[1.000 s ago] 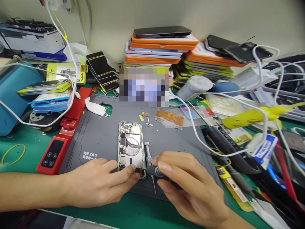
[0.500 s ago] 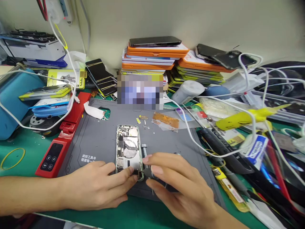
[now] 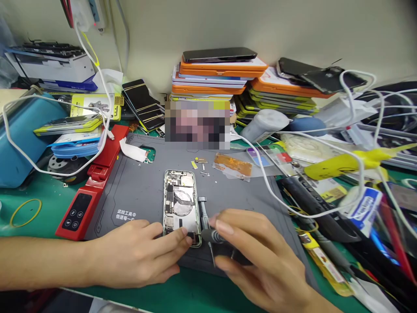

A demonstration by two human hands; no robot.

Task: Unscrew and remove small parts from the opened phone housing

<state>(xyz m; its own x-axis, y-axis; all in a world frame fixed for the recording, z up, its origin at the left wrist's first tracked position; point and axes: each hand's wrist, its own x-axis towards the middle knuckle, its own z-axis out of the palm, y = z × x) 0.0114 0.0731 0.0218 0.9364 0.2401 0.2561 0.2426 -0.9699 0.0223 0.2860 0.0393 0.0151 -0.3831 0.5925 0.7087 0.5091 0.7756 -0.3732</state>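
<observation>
An opened phone [image 3: 183, 222] lies on the dark grey mat, its pale inside with a ring-shaped coil and small boards facing up. My left hand [image 3: 143, 250] grips its lower end: the fingertips press on the dark part at the bottom, and the thumb is mostly hidden. Beside the phone's lower right edge, my right hand [image 3: 260, 256] has its fingers curled round a dark grey screwdriver [image 3: 211, 236], whose end points towards the phone. Its tip is too blurred to make out. Another slim grey metal tool [image 3: 203, 206] lies along the phone's right side, partly behind my right fingers.
Small loose parts [image 3: 200, 165] and an orange-brown film sheet [image 3: 233, 165] lie beyond the phone. A red device [image 3: 74, 215] stands at the mat's left. Stacked orange boxes [image 3: 224, 69] stand at the back. White cables [image 3: 270, 191], tools and a yellow bottle [image 3: 345, 164] crowd the right.
The whole view has shifted slightly, so things sit further right. The screwdriver's end has drawn a little away from the phone's edge. My left hand keeps its hold.
</observation>
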